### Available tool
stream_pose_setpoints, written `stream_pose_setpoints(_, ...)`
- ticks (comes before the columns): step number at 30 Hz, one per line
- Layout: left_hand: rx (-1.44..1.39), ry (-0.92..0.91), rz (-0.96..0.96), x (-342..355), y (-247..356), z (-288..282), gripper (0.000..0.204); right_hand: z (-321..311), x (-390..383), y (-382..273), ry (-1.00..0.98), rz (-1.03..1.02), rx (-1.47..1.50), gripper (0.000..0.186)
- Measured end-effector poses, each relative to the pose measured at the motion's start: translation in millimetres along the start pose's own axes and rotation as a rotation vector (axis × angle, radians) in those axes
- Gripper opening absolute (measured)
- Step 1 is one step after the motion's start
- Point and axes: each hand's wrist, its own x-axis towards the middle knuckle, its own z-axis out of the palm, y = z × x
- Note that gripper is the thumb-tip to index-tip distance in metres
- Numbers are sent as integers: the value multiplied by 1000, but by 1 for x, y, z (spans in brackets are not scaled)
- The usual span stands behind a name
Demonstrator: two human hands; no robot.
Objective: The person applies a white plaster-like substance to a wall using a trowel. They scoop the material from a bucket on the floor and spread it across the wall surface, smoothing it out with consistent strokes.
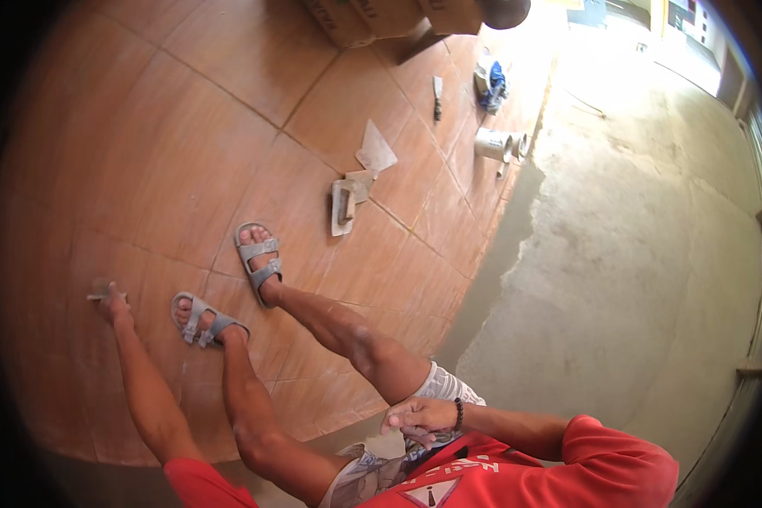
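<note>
My left hand (114,306) is stretched far out to the left, down close to the brown tiled floor (127,212). Its fingers are closed on a thin, flat grey tool (100,293), too small to name exactly. Over my right thigh hangs my right hand (422,416), a dark bead bracelet at the wrist. Its fingers are loosely bent and apart, and I see nothing in them. Ahead on the tiles lie a flat plastering trowel (341,207) and a pointed trowel (376,151), with a tan block-like piece (361,184) between them.
A putty knife (438,97), metal cans (493,145) and a blue-and-white bag (493,85) lie farther off. Cardboard boxes (381,17) stand at the top. Bare concrete (618,254) runs along the right, with a darker strip (495,254) at the tile edge. My sandalled feet are between the hands.
</note>
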Motion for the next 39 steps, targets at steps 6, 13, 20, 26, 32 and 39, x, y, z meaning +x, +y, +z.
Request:
stream_pose_setpoints(6, 27, -50, -31, -35, 11, 12, 49, 2, 1, 1, -43, -11, 106, 42)
stream_pose_setpoints(13, -79, -354, 571, -225, 23, -23, 24, 8, -9, 21, 5, -63, 8, 43)
stream_pose_setpoints(20, -108, -730, 785, -491, 62, -98, 16, 30, -64, 33, 582, -614, -560, 18)
stream_pose_setpoints(26, 292, -825, 922, -660, 81, -127, 26, 32, -178, 39, 872, -1166, -327, 17)
stream_pose_setpoints(32, 261, -759, 1146, -781, 104, -77, 15, -2, -264, 44, 911, -1498, -415, 35)
stream_pose_setpoints(39, 707, -541, 1686, -979, 112, 58, 20, -190, -326, 83, 970, -1568, 175, 40)
